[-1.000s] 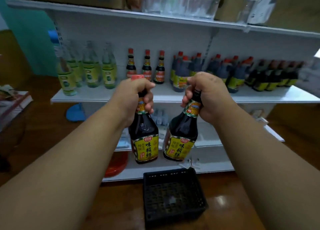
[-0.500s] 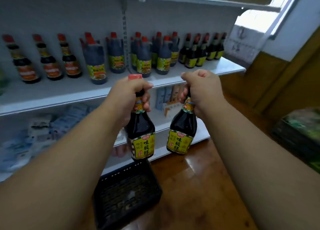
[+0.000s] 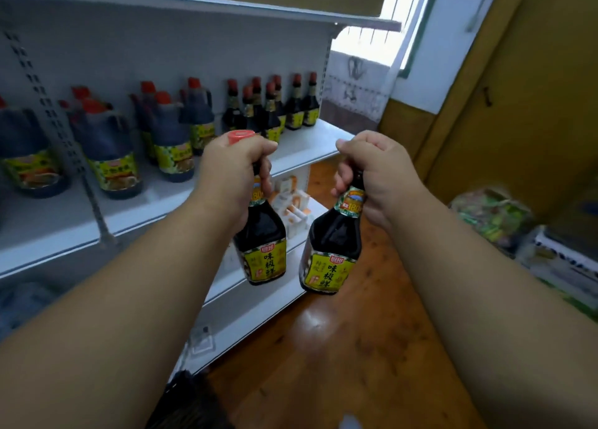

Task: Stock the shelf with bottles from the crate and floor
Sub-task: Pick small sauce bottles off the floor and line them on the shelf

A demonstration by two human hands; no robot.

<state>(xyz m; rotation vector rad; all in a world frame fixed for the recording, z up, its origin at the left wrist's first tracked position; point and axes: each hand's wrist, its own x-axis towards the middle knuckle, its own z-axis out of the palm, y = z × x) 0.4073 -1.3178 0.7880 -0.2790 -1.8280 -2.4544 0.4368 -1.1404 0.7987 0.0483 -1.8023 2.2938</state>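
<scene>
Left hand [image 3: 231, 170] and right hand [image 3: 377, 173] each grip one dark bottle by the neck: left bottle [image 3: 262, 250], right bottle [image 3: 330, 254], near the shelf [image 3: 310, 144]. Both remain unplaced; matching bottles [image 3: 275, 111] already stand far right.

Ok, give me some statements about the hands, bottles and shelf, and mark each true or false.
1. Each hand grips a dark bottle by its neck: left hand, right hand. True.
2. The left bottle stands on the shelf. False: it hangs in the air, in front of the shelf.
3. The right bottle has a yellow label. True.
4. The shelf holds no bottles. False: small bottles and jugs stand on it.
</scene>
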